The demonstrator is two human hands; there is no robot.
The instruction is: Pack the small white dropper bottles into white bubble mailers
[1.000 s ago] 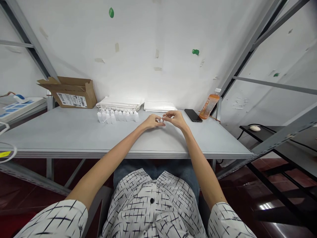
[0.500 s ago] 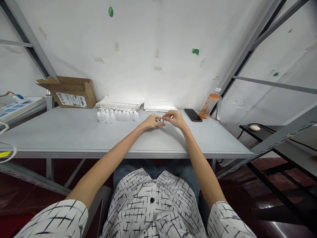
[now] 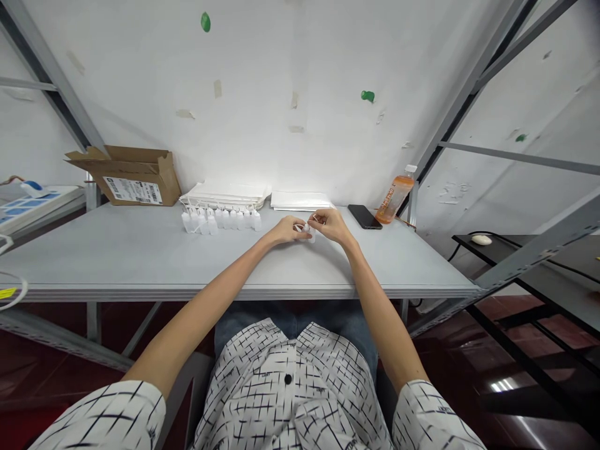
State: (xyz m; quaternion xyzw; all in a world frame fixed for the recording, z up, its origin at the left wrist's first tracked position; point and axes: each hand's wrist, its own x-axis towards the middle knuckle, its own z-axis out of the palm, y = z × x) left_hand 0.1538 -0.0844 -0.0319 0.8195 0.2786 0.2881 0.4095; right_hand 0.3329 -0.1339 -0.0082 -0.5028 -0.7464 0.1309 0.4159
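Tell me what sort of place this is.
Probably a small packing or assembly workstation. A grey table framed by metal shelving holds a row of small white bottles, stacked white bags and an open carton. Both hands work one small white piece together.

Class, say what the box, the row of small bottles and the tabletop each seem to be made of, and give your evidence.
Box: brown cardboard, matte, folded flaps. Small bottles: probably plastic, translucent white. Tabletop: smooth grey, matte; laminate or painted board, unclear.
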